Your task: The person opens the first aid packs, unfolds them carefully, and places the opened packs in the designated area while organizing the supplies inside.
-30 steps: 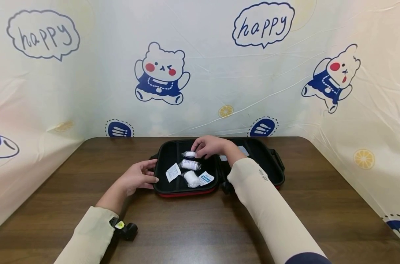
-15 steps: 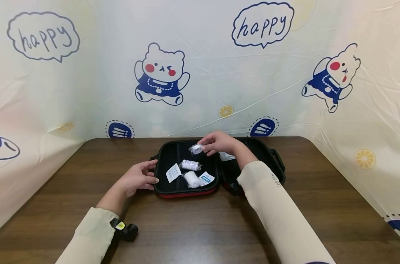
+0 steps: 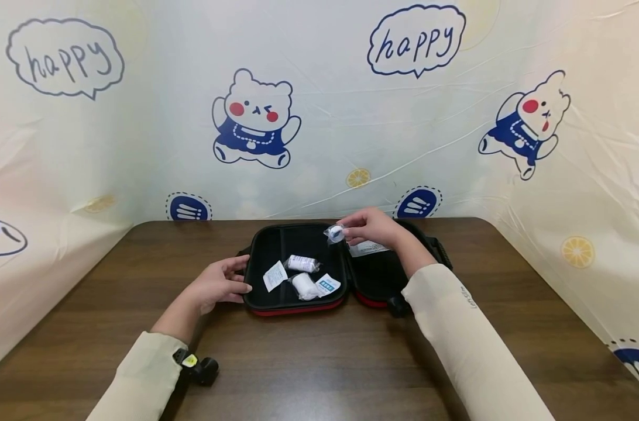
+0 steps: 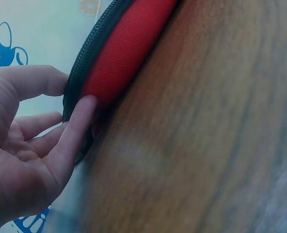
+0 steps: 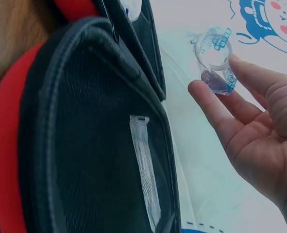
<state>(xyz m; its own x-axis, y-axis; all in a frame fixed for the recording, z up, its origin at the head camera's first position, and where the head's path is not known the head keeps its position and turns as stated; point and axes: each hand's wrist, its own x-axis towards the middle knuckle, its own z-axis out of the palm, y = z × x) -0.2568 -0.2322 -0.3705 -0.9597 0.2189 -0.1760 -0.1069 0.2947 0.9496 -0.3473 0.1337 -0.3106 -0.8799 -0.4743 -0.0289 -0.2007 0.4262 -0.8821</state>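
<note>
A black-lined zip case (image 3: 267, 237) with a red shell lies unfolded on the table. My right hand (image 3: 374, 227) holds a wrapped roll of tape (image 3: 335, 234) above the hinge between the halves. The right wrist view shows the tape's ring shape (image 5: 214, 51) in clear plastic, pinched at the fingertips. At the case's left side rests my left hand (image 3: 222, 285), thumb and fingers against the edge. The red shell (image 4: 128, 48) meets that thumb in the left wrist view. Inside the left half are a wrapped bandage roll (image 3: 302, 264), another white roll (image 3: 305, 286) and small packets (image 3: 275, 276).
A flat white-and-clear packet (image 3: 367, 248) sits in the right half of the case. The case stands near the far edge of the wooden table (image 3: 277, 362). Behind the table hangs a printed curtain (image 3: 319, 117).
My right hand has lifted the roll of tape out from beside the other rolls and carried it right, over the hinge. My left hand stays at the case's edge.
</note>
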